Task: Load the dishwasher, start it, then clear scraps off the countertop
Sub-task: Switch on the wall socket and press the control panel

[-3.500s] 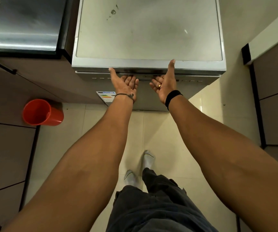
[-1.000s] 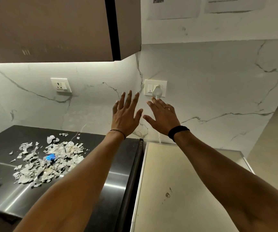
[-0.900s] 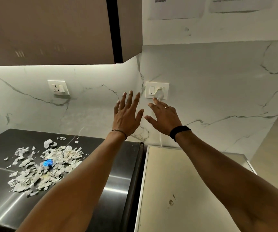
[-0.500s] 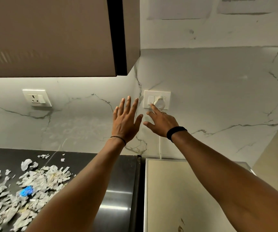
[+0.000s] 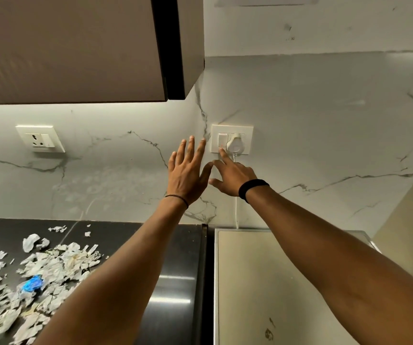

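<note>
Dishwasher (image 5: 262, 282): lower right, beside desk (image 5: 173, 247); hands have left its door.
Right hand (image 5: 234, 179): now raised; index fingertip on wall switch (image 5: 222, 141), grasping nothing.
Left hand (image 5: 188, 175): fingers (image 5: 191, 150) straight, spread, empty.
Meaning: loading apparently done; start step under way.
Count: 2 socket plates (image 5: 40, 138), 1 plug (image 5: 235, 145), 1 scraps pile (image 5: 38, 275).

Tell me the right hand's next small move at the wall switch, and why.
Probably press the switch in: the forefinger of the right hand rests on its lower edge, beside the plug whose cord runs down behind the dishwasher. The left hand hovers open, holding nothing. Paper scraps lie on the countertop for afterwards.
</note>
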A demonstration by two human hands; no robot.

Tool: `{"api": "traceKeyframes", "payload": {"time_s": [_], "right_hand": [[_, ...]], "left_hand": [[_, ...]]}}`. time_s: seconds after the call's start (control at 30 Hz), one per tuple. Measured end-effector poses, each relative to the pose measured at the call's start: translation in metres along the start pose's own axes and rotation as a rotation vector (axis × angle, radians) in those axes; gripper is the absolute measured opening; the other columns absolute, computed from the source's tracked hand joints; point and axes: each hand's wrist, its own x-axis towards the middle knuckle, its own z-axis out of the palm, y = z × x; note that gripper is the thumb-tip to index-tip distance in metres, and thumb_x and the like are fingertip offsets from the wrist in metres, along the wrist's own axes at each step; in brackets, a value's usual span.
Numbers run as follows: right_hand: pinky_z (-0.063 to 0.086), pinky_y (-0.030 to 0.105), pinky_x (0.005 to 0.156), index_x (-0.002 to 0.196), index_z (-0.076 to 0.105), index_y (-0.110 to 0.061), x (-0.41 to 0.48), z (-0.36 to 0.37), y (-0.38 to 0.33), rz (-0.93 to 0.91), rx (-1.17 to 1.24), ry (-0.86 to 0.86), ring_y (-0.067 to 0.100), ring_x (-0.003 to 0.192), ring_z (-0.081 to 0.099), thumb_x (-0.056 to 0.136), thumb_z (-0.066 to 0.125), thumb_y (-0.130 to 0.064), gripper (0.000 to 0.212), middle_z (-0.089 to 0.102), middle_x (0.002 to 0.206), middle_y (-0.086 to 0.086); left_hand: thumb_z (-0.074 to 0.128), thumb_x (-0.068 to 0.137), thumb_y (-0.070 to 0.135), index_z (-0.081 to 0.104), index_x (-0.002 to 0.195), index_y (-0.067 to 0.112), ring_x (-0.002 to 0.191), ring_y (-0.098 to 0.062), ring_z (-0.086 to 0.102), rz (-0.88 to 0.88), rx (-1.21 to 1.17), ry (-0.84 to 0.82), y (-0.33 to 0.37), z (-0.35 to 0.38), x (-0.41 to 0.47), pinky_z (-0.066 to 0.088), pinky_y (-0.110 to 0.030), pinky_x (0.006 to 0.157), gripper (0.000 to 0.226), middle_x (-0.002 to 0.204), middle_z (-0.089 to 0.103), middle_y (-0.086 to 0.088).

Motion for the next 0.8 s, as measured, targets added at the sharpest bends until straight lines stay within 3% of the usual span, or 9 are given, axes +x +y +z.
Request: {"api": "traceKeyframes", "payload": {"time_s": [0.63, 0.8], "right_hand": [[0.047, 0.047, 0.101, 0.152, 0.033, -0.024, -0.172, -0.014, 0.000, -0.087, 0.084, 0.005, 0.033, 0.137, 0.046, 0.099, 0.046, -0.058, 0.064, 0.016, 0.166, 0.005], [0.039, 0.049, 0.110, 0.155, 0.029, -0.022, -0.241, -0.015, -0.004, -0.080, 0.071, 0.018, 0.033, 0.144, 0.036, 0.099, 0.041, -0.059, 0.068, 0.023, 0.164, 0.008]], "left_hand": [[0.028, 0.103, 0.055, 0.016, 0.162, 0.026, 0.156, -0.028, 0.008, -0.057, 0.096, -0.068, 0.079, -0.057, -0.158, 0.009, -0.046, 0.124, 0.067, 0.169, 0.011, -0.008], [0.035, 0.106, 0.050, 0.016, 0.162, 0.027, 0.156, -0.026, 0.009, -0.061, 0.050, -0.099, 0.105, -0.076, -0.218, 0.009, -0.048, 0.125, 0.063, 0.169, 0.011, -0.007]]}}
